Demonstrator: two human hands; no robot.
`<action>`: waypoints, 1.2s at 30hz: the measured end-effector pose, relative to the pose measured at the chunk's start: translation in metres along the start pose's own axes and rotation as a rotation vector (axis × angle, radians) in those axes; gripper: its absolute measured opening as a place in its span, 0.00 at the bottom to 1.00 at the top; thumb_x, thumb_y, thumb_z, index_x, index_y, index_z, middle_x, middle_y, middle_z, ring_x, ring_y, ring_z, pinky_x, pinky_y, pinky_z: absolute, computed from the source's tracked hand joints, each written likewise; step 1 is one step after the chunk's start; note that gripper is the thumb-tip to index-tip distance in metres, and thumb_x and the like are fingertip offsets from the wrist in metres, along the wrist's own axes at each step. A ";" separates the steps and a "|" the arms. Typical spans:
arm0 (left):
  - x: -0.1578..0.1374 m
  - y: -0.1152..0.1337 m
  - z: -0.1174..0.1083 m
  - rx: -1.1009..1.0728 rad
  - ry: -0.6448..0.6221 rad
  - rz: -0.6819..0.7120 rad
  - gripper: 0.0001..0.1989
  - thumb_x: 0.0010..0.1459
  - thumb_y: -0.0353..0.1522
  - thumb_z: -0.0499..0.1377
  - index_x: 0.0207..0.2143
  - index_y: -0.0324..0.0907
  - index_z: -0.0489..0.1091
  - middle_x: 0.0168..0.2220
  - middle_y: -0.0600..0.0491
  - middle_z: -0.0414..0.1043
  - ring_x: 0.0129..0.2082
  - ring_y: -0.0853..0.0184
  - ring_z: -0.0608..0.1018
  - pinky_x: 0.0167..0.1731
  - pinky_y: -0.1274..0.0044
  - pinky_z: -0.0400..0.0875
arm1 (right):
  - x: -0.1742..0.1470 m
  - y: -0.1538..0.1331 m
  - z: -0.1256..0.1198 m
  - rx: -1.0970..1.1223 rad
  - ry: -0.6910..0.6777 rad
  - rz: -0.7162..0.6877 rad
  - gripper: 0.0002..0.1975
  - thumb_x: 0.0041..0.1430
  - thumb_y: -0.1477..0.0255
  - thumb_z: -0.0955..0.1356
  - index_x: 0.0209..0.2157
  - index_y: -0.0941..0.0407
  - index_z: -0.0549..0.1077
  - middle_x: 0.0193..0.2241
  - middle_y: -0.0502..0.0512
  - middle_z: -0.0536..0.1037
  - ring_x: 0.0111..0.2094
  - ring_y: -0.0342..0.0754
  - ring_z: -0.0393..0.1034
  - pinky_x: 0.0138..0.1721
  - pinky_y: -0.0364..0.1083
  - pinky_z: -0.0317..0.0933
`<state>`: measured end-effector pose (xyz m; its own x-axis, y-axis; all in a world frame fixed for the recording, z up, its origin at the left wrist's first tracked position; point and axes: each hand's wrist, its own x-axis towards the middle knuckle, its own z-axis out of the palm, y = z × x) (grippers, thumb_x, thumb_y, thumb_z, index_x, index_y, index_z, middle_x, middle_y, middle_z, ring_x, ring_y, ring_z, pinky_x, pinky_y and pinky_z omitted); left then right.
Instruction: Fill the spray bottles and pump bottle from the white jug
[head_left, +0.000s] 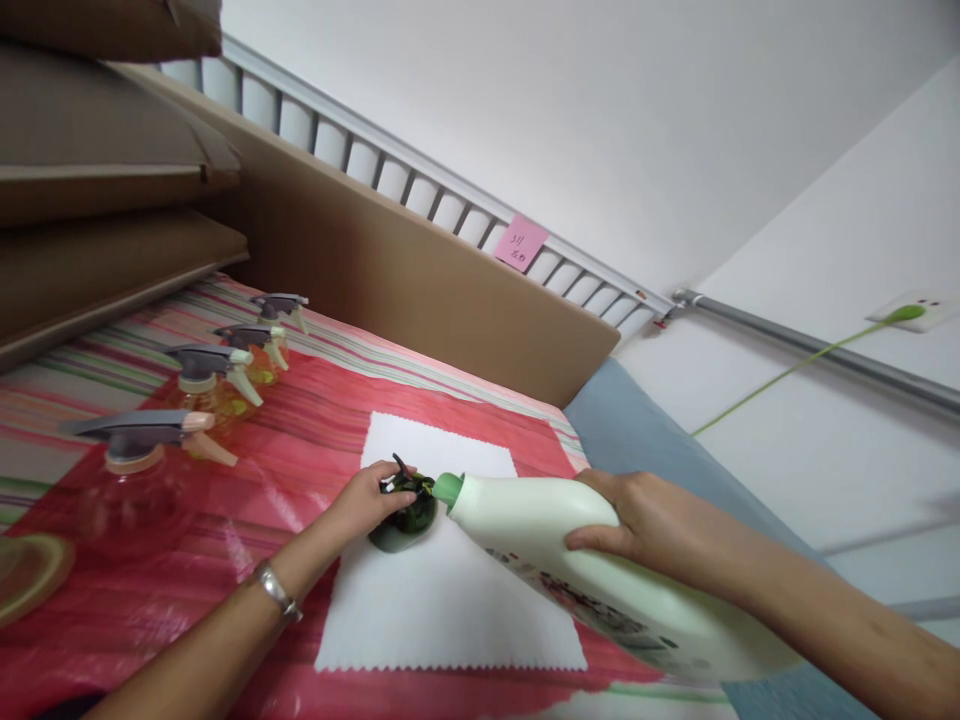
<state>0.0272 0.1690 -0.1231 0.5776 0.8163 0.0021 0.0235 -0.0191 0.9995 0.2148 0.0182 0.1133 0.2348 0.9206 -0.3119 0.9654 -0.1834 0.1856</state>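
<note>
Head-cam: left hand (375, 498) pinches round dark-green container (403, 528) on white mat (450, 620), right hand (626, 515) grips pale-green plastic jug (525, 515); overtilt risks spill.

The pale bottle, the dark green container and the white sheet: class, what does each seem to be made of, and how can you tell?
Pale bottle: probably plastic, with a smooth, opaque body and soft sheen.
Dark green container: glossy, seemingly see-through; glass or plastic, hard to say.
White sheet: matte, with a zigzag edge; perhaps fabric or felt.
</note>
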 end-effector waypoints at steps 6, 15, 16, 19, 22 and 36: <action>0.000 0.001 0.000 0.001 -0.001 -0.016 0.21 0.43 0.35 0.61 0.42 0.40 0.71 0.27 0.53 0.74 0.32 0.62 0.76 0.33 0.73 0.69 | 0.002 0.002 0.002 -0.010 -0.017 0.007 0.22 0.50 0.50 0.63 0.35 0.54 0.69 0.33 0.58 0.77 0.33 0.55 0.71 0.29 0.46 0.60; 0.001 -0.002 0.000 0.000 0.006 0.000 0.21 0.43 0.36 0.61 0.42 0.40 0.72 0.32 0.51 0.75 0.31 0.62 0.76 0.32 0.73 0.68 | 0.002 0.004 0.003 -0.008 -0.004 0.010 0.22 0.49 0.50 0.63 0.36 0.53 0.69 0.34 0.58 0.77 0.33 0.55 0.71 0.29 0.45 0.59; 0.001 -0.002 0.000 0.001 0.005 0.003 0.21 0.43 0.36 0.61 0.42 0.41 0.72 0.33 0.51 0.75 0.31 0.62 0.76 0.32 0.73 0.68 | 0.002 0.004 0.004 -0.004 -0.001 0.007 0.22 0.49 0.50 0.63 0.37 0.53 0.69 0.34 0.58 0.77 0.33 0.55 0.71 0.29 0.45 0.59; 0.001 -0.003 0.000 0.002 0.001 0.002 0.21 0.43 0.36 0.61 0.42 0.41 0.72 0.32 0.51 0.75 0.31 0.62 0.76 0.32 0.73 0.68 | 0.002 0.004 0.004 0.001 -0.003 0.011 0.22 0.50 0.50 0.64 0.37 0.53 0.69 0.34 0.58 0.77 0.33 0.54 0.71 0.29 0.45 0.59; 0.001 -0.002 0.000 -0.003 0.002 0.000 0.21 0.43 0.36 0.61 0.42 0.41 0.72 0.31 0.52 0.75 0.31 0.62 0.76 0.32 0.73 0.68 | 0.001 0.003 0.003 0.000 -0.004 0.022 0.22 0.50 0.50 0.63 0.37 0.53 0.70 0.34 0.58 0.77 0.33 0.55 0.71 0.29 0.45 0.59; 0.001 -0.001 0.000 0.010 -0.002 -0.003 0.21 0.44 0.35 0.61 0.42 0.40 0.72 0.28 0.53 0.75 0.30 0.62 0.76 0.31 0.74 0.68 | 0.003 0.005 0.004 -0.007 0.013 -0.007 0.24 0.49 0.48 0.63 0.37 0.53 0.70 0.33 0.58 0.77 0.32 0.55 0.71 0.29 0.46 0.60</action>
<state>0.0283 0.1700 -0.1246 0.5795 0.8150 -0.0005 0.0335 -0.0231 0.9992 0.2202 0.0188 0.1099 0.2263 0.9265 -0.3008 0.9662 -0.1746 0.1894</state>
